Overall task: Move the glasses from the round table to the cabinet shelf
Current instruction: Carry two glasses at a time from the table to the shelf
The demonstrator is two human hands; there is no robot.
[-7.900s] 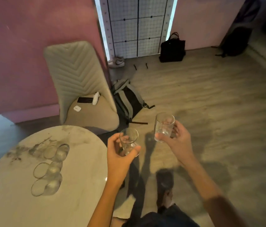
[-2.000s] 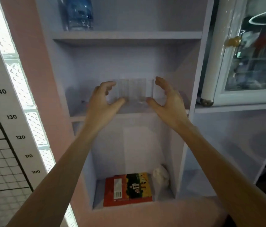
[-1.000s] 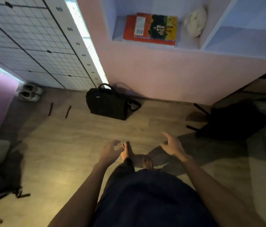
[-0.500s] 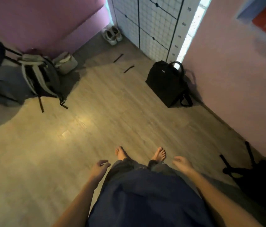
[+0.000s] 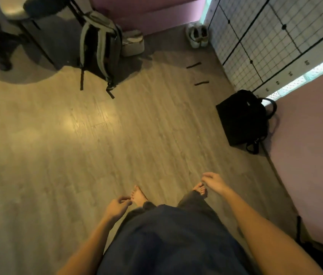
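I look down at the wooden floor and my own legs. My left hand [image 5: 118, 207] hangs low beside my left leg, fingers loosely curled, holding nothing. My right hand [image 5: 213, 182] hangs a little further forward above my right foot, fingers apart and empty. No glasses, no round table top and no cabinet shelf are in view. A pale chair seat [image 5: 11, 6] shows at the top left corner.
A grey backpack [image 5: 99, 46] leans by black chair legs at the top left. A black bag [image 5: 243, 119] stands on the floor at the right against the pink wall [image 5: 315, 165]. White shoes [image 5: 197, 35] lie by the grid panel [image 5: 266, 36]. Open floor lies ahead.
After setting the glasses on the shelf, I turned away from the cabinet. The view keeps swinging left: the black bag slid right, the backpack moved toward the top centre. Both hands stay empty.
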